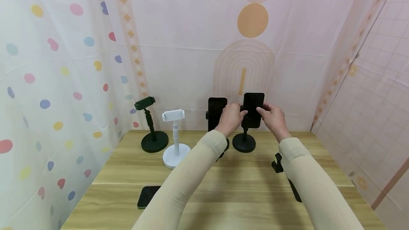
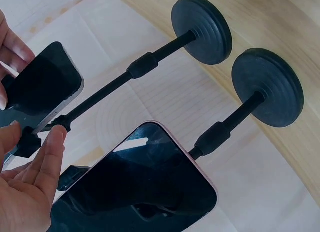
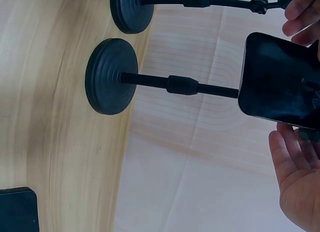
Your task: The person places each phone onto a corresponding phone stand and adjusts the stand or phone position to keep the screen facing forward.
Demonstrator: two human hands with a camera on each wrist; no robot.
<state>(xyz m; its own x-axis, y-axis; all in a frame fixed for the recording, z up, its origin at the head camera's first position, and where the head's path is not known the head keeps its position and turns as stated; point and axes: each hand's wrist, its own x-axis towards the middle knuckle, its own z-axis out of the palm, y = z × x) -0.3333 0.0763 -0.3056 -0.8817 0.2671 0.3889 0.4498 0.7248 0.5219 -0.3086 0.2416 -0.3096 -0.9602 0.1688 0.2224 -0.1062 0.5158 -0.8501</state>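
Note:
A dark-screened smartphone (image 1: 254, 109) stands upright in the clamp of a black phone stand (image 1: 244, 143). My left hand (image 1: 230, 120) pinches the stand's clamp (image 2: 27, 144) at the phone's left edge, thumb in front. At the opposite edge my right hand (image 1: 274, 119) holds the phone, its thumb on the screen and its fingers behind. Just left of it, a second smartphone (image 1: 216, 111) sits in another black stand (image 2: 267, 87), partly hidden behind my left hand and sleeve.
A dark green phone stand (image 1: 154, 142) and a white phone stand (image 1: 174, 116) stand at the left with bare clamps. One smartphone (image 1: 147, 196) lies at the front left. Near my right sleeve are a small black object (image 1: 277, 164) and a partly hidden dark flat item (image 1: 294, 191). Patterned curtains (image 1: 179, 74) border the table.

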